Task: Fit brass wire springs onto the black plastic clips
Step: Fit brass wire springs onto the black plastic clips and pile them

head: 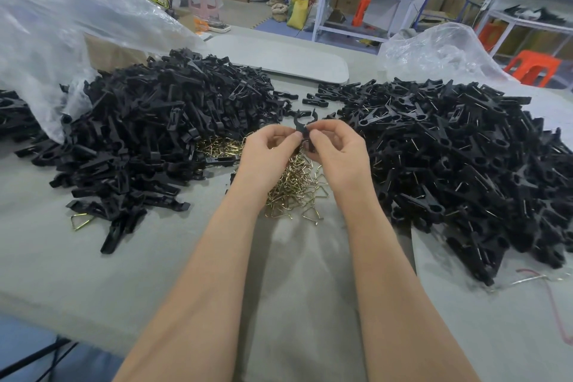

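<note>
Your left hand point(273, 149) and right hand point(335, 150) both pinch one clip point(300, 126) at frame centre. Its long axis runs up-frame, forked end away from you. Springs point(294, 187) lie just below, equally near both hands.

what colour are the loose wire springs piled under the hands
Shiny brass-gold, seen best in the head view: the springs lie heaped on the grey table.

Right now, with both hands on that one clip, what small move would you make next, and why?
Probably squeeze the halves of the black clip together to seat a spring: the left hand and right hand both pinch it above the brass springs, its far ends splayed open. Whether a spring is already on it is hidden behind the hands.
</note>
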A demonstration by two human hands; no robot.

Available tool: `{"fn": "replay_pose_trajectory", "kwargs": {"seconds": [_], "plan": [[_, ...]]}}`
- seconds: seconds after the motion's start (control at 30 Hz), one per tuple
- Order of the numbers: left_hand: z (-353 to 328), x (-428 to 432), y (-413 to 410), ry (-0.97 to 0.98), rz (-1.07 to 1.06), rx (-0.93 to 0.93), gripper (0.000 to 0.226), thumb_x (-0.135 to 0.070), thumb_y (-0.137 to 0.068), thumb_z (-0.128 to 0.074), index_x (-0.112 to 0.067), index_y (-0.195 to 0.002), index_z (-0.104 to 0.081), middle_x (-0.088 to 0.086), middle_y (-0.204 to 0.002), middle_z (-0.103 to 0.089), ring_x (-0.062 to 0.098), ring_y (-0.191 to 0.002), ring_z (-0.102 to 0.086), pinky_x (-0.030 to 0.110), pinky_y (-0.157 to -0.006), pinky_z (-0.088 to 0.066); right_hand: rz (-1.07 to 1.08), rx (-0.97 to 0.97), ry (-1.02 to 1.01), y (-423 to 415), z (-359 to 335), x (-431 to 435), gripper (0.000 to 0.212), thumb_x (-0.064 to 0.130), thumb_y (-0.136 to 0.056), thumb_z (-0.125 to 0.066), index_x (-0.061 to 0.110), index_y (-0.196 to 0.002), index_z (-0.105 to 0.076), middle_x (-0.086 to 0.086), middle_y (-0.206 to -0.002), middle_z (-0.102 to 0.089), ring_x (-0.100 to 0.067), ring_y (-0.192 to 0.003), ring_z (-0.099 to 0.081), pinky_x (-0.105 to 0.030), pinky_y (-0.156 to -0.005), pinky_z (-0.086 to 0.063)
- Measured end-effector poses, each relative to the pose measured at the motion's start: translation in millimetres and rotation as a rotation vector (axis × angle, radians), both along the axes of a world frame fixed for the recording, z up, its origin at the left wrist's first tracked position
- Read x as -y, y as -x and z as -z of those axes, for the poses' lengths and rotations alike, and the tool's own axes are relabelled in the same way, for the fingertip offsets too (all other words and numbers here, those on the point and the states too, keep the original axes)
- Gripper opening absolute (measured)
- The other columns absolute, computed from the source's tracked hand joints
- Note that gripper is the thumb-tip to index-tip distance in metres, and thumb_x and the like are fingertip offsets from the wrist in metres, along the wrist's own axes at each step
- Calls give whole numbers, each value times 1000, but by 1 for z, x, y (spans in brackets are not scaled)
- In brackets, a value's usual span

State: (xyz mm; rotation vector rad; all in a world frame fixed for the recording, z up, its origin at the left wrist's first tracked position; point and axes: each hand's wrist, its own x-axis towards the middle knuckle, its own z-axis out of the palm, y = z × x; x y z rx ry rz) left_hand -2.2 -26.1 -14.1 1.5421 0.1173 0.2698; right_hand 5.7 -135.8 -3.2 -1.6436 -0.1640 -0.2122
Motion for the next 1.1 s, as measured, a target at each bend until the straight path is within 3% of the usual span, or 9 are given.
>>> {"fn": "replay_pose_trajectory", "kwargs": {"seconds": [0.1, 0.3, 0.5, 0.67, 0.83, 1.1], "plan": [[0, 1, 0, -1, -2, 5, 10, -19, -88, -66, -26, -81, -64, -9, -70, -62, 3, -67, -56, 25, -72, -46, 18, 31, 64, 0, 1, 1, 22, -1, -88, -58, 21, -88, -55, -7, -93, -65, -22, -91, -64, -42, -90, -53], [0, 0, 1, -13, -3, 18, 9, -19, -87, -66, -26, -82, -64, -6, -75, -62, 7, -74, -57, 33, -82, -50, 50, 53, 100, -2, 1, 5, 26, 1, -88, -62, 8, -113, -61, 5, -94, -64, 2, -85, -61, -17, -86, -51], [0, -1, 1, -66, 9, 49, 10, -20, -88, -66, -28, -84, -63, -4, -79, -62, 8, -77, -57, 34, -81, -49, 19, 60, 104, -3, 1, 6, 25, -3, -88, -59, 11, -108, -67, 11, -87, -65, 4, -80, -63, -15, -85, -51], [-1, 0, 3, -69, 27, 34, 7, -22, -88, -66, -27, -85, -63, -2, -79, -63, 11, -81, -61, 44, -91, -52, 70, 61, 113, -2, 1, 5, 22, 1, -89, -60, 5, -109, -69, 4, -91, -68, -9, -88, -66, -22, -88, -52], [-1, -1, 3, -65, 7, 43, 5, -24, -87, -67, -27, -85, -64, 2, -82, -62, 14, -81, -59, 48, -91, -51, 110, 62, 93, -1, 0, 7, 18, 3, -89, -61, 7, -104, -70, 6, -87, -68, -1, -80, -64, -24, -87, -53], [3, -4, 1, -43, 37, 56, 7, -20, -87, -67, -22, -81, -67, -6, -69, -65, 7, -70, -61, 33, -79, -55, 42, 25, 55, -1, -1, 9, 19, 2, -88, -61, 19, -93, -70, 7, -84, -70, -11, -85, -68, -18, -80, -54]]}}
